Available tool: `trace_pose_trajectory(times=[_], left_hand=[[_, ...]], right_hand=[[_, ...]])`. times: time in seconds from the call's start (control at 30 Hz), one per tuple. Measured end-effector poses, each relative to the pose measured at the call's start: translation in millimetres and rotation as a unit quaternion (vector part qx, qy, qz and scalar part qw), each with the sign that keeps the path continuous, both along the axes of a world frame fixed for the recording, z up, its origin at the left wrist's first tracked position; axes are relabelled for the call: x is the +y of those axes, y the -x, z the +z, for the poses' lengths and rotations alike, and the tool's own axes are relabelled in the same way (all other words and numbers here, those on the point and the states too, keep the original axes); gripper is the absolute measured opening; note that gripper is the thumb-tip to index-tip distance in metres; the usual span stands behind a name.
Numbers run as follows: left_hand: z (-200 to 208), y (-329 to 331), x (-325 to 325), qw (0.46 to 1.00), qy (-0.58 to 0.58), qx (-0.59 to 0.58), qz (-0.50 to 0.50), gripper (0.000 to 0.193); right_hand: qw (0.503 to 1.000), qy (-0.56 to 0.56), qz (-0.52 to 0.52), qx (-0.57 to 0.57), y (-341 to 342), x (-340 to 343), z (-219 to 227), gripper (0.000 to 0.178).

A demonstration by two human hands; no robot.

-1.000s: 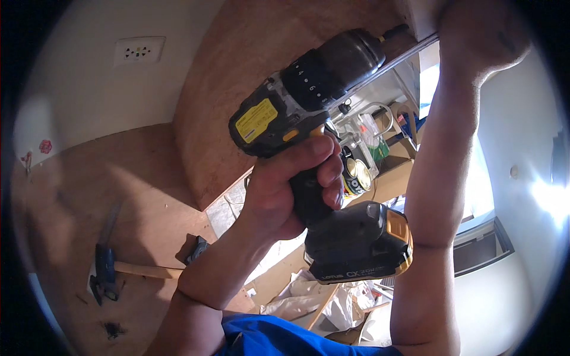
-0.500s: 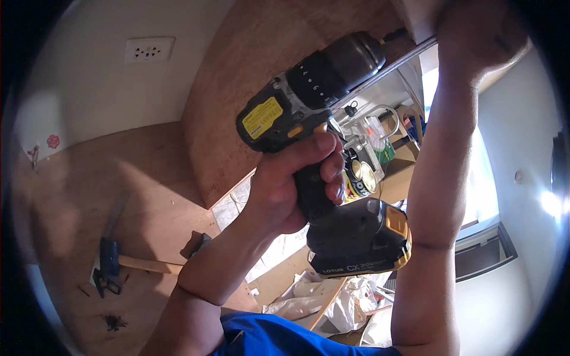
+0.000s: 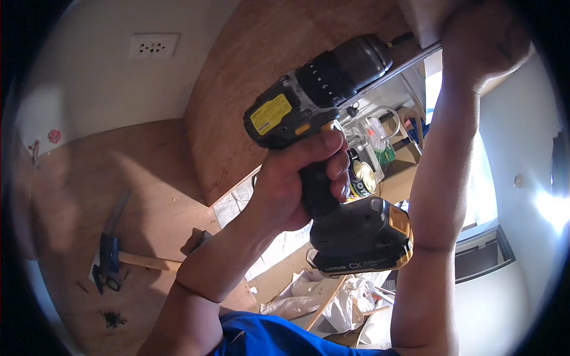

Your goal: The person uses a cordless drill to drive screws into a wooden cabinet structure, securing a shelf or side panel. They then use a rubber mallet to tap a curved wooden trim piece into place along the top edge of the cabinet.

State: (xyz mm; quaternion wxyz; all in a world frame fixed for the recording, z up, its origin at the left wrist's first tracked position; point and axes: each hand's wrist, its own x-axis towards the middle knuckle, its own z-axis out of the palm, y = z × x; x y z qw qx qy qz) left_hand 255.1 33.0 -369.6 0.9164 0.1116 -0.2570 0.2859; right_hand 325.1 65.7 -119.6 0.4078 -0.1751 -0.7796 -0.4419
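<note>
- Your left hand (image 3: 300,181) grips the drill (image 3: 332,148) handle, long axis running up-right, bit at the pale panel (image 3: 423,21).
- Your right hand (image 3: 484,41) is clamped shut on that panel's edge, just beside the bit.

Far left of the fingers (image 3: 332,169) and above them, a white wall socket plate (image 3: 154,45) sits on the pale wall. Well below and left of them, a hammer with a dark head and pale wooden handle (image 3: 113,259) lies on the brown plywood floor (image 3: 89,178) — a small heap of dark screws (image 3: 113,319) lies just below it. Just right of the fingers stand a round tin with a yellow lid (image 3: 362,178) and, further right, a clear plastic jug (image 3: 374,127). Below them lies crumpled white plastic sheeting (image 3: 323,299).
</note>
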Motion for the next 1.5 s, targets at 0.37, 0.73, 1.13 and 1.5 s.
trace_pose_trajectory(times=[0.37, 0.73, 1.13, 1.5], left_hand=[[1.2, 4.0, 2.7, 1.000, 0.014, 0.007, 0.008, 0.022], [4.2, 38.8, 2.4, 0.997, 0.037, 0.073, -0.015, 0.045], [-64.3, 114.9, -4.6, 0.934, -0.141, 0.183, 0.271, 0.040], [-53.8, 146.8, 2.9, 0.892, -0.140, 0.232, 0.362, 0.052]], right_hand=[[1.000, -0.015, -0.004, 0.013, 2.6, 7.0, 0.3, 0.019], [0.990, -0.024, -0.069, 0.123, -4.4, 9.6, 8.5, 0.020], [0.899, 0.156, -0.220, 0.345, 11.2, -92.4, -152.1, 0.026], [0.538, 0.320, 0.358, 0.693, 98.0, -75.4, -196.8, 0.021]])
